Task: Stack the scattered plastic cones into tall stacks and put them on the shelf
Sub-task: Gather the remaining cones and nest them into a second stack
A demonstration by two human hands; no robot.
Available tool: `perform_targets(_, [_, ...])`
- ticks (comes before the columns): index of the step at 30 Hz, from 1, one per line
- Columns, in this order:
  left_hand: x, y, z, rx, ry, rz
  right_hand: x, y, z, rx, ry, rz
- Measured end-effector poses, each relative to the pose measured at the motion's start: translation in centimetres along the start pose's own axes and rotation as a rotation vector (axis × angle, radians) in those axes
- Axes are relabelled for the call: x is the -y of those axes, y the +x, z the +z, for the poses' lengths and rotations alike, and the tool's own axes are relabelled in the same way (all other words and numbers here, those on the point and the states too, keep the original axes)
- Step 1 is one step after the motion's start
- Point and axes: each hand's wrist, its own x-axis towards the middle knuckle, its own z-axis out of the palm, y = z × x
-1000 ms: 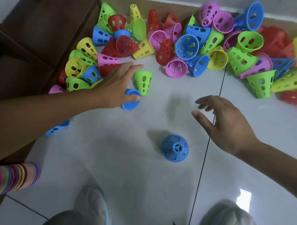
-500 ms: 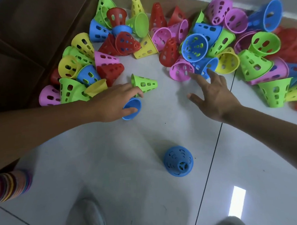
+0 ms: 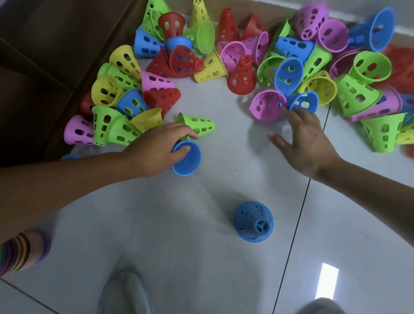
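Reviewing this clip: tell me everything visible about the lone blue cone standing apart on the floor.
The blue cone looks like moulded plastic, with slots through its wall and a spoked hole at its narrow tip. It stands upright, wide end down, on the pale tiled floor beside a grout line, apart from the pile. Neither hand touches it.

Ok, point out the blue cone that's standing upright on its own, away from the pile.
The blue cone on the bare floor tile nearest the person's feet, tip up. Every other blue one lies tipped in the pile or sits in the left hand.
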Motion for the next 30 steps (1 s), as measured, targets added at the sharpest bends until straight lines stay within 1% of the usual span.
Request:
perform_targets(4, [0.1,-1.4,0.1,-0.035,-0.107,-0.069,0.6,-2.4,-0.2,-0.015,0.134,0.041])
perform_targets(9, [0.3,-3.3,0.3,-0.048,-0.212,-0.149,2.1,-5.6,-0.8,-0.080,0.256,0.109])
perform_targets(15, [-2.1,-5.5,-0.1,-0.090,-0.418,-0.189,3.6,-9.7,-1.6,-0.215,0.395,0.164])
perform_targets(19, [-3.9,-7.2,-0.4,-0.091,-0.557,-0.204,4.5,-11.9,-2.2,-0.252,0.520,0.206])
perform_targets(25, [-6.2,-9.7,-0.7,-0.117,-0.605,-0.177,4.8,-14.7,-2.8,-0.264,0.489,0.183])
perform_targets(30, [-7.4,-11.7,-0.9,-0.141,-0.609,-0.163,5.1,-16.3,-3.4,-0.316,0.494,0.174])
